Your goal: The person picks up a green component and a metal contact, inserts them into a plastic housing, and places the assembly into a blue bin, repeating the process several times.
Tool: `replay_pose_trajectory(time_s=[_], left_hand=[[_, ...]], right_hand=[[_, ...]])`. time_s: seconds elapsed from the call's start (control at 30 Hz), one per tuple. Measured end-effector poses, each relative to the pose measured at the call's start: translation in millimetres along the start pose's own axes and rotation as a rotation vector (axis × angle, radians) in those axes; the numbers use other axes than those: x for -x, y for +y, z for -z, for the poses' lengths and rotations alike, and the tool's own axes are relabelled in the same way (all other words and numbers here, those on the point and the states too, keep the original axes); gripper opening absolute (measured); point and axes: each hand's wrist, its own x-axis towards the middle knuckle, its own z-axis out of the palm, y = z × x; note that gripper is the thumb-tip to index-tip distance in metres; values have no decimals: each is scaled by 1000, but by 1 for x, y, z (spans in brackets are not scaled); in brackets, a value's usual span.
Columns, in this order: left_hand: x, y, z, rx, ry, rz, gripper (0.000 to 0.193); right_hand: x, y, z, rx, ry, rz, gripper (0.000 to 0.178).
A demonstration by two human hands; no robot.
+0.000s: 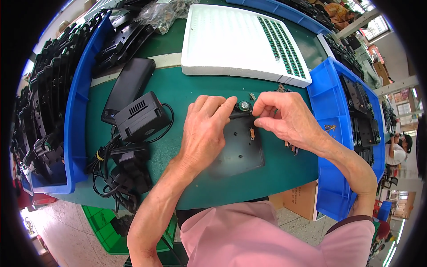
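A flat black plastic housing lies on the green mat in front of me, with a small coppery contact strip on its right side. At its far edge sits a round, shiny metallic part. My left hand is curled over the housing's left and far edge, fingers bent, holding it. To the right, my right hand has thumb and forefinger drawn into a pinch close to the housing's far right corner. Whatever is between those fingertips, if anything, is too small to make out.
A white foam tray holds rows of small green circuit boards. Left are a black power bank-like box, a slotted black device and tangled cables. Blue bins of black housings flank the table; small loose parts lie right.
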Motion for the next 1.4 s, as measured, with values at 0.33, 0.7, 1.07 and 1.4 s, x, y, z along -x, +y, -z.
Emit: replay_pose_trajectory(time_s=[0.33,0.7,1.07,1.4], left_hand=[[-2,3,3,19,-30,-46,49],[-3,5,2,34,-70,-72,45],[-5,4,3,88,-35,-87,42],[-11,9,8,204,68,84,40]], right_hand=[[-12,25,-7,339,326,482,40],[-17,31,-9,322,42,406,50],[-19,28,-22,353,109,440,51],[-14,36,-2,377,136,467,45]])
